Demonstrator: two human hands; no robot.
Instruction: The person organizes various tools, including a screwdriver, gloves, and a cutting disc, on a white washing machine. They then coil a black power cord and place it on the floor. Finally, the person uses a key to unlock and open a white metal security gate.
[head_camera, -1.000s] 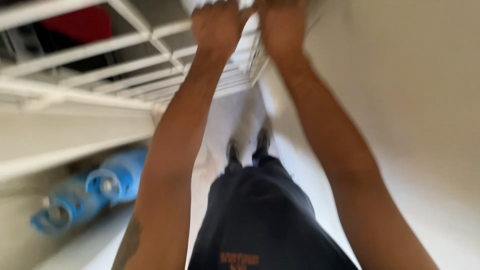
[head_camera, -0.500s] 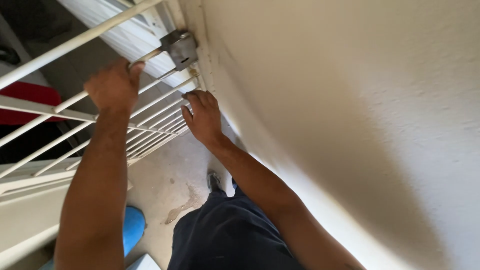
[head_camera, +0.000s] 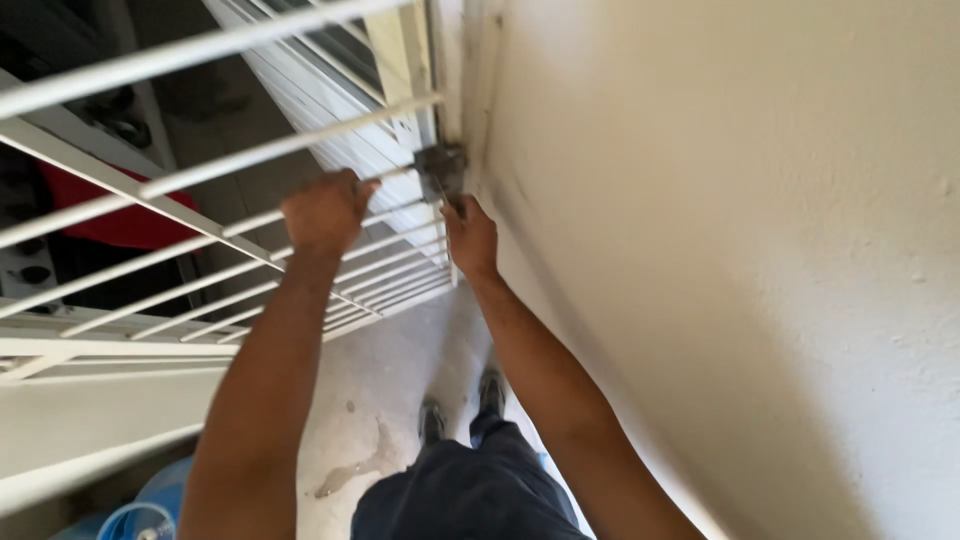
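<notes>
A white barred metal gate (head_camera: 200, 215) stands ahead, meeting a cream wall (head_camera: 720, 220) on the right. A grey metal latch (head_camera: 440, 170) is fixed where the gate's edge meets the wall. My left hand (head_camera: 325, 212) is closed around one of the gate's horizontal bars, just left of the latch. My right hand (head_camera: 470, 238) rests directly below the latch, with fingers touching the gate's edge and the latch's underside. Both arms are raised and stretched forward.
A concrete floor (head_camera: 385, 400) with a damp stain lies below, where my shoes (head_camera: 460, 405) stand. Blue water bottles (head_camera: 150, 505) lie at lower left. A red object (head_camera: 110, 220) shows behind the bars. White louvred shutters (head_camera: 330, 110) stand beyond the gate.
The view has tilted up from the floor to the gate. Both hands came down from the top of the frame; the left gripped a bar and the right moved up under the latch.
</notes>
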